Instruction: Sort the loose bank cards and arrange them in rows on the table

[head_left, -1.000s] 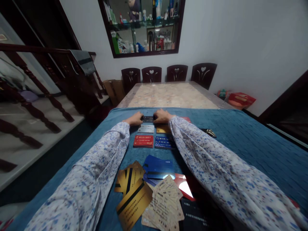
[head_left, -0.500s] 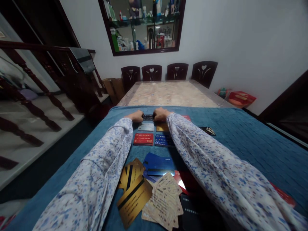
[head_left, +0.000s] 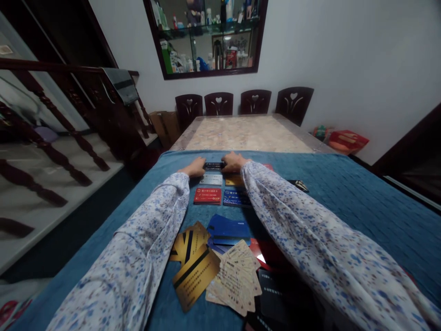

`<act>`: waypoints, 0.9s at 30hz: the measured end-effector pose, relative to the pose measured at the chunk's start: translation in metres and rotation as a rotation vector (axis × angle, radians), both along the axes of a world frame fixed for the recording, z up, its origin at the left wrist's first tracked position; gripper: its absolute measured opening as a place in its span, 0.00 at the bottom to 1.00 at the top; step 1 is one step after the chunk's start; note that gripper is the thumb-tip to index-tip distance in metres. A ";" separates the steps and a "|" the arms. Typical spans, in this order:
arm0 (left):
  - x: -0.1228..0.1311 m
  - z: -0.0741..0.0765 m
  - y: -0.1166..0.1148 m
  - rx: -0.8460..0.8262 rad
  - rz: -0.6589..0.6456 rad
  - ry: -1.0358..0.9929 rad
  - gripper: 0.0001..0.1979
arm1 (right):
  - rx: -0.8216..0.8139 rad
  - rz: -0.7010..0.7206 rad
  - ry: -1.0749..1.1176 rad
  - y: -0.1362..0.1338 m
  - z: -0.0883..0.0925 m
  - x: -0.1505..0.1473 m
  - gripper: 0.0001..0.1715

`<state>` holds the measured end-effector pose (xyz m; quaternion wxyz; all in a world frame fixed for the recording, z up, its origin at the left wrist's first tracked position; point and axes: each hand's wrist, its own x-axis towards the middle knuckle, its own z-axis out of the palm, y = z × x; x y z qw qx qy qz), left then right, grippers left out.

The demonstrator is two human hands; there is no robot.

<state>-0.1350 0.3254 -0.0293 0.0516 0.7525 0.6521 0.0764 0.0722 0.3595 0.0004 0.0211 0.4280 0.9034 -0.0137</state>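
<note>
Far out on the blue cloth, a small stack of black cards [head_left: 214, 166] lies between my hands. My left hand [head_left: 196, 167] pinches its left edge, and my right hand [head_left: 234, 162] grips the right edge with fingers bent. Just in front of the stack are silver cards [head_left: 211, 179] and gold cards [head_left: 233, 180], the latter partly behind my right wrist. Nearer still sit a red card stack [head_left: 207, 196] and a blue card stack [head_left: 236, 198], whose right end my right sleeve hides.
Close by lie spread gold cards [head_left: 196, 278], blue cards [head_left: 229, 230], fanned beige cards [head_left: 237, 278] and black cards [head_left: 275, 294]. A patterned black card [head_left: 300, 185] rests to the right. Beyond the blue cloth [head_left: 344, 197] the bare tabletop [head_left: 241, 133] reaches toward several chairs [head_left: 255, 101].
The black cards now lie flatter and closer together between my hands. My right hand has lifted its knuckles slightly. The view has shifted a little.
</note>
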 end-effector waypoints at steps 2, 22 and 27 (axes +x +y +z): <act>-0.001 0.001 -0.005 0.015 -0.008 -0.018 0.25 | 0.024 0.012 0.009 -0.003 0.001 0.002 0.25; -0.010 0.010 -0.083 0.118 -0.006 -0.032 0.24 | 0.153 0.208 0.142 -0.084 0.011 0.019 0.20; -0.004 0.013 -0.105 0.138 -0.023 -0.039 0.23 | 0.143 0.220 0.153 -0.099 0.013 0.022 0.18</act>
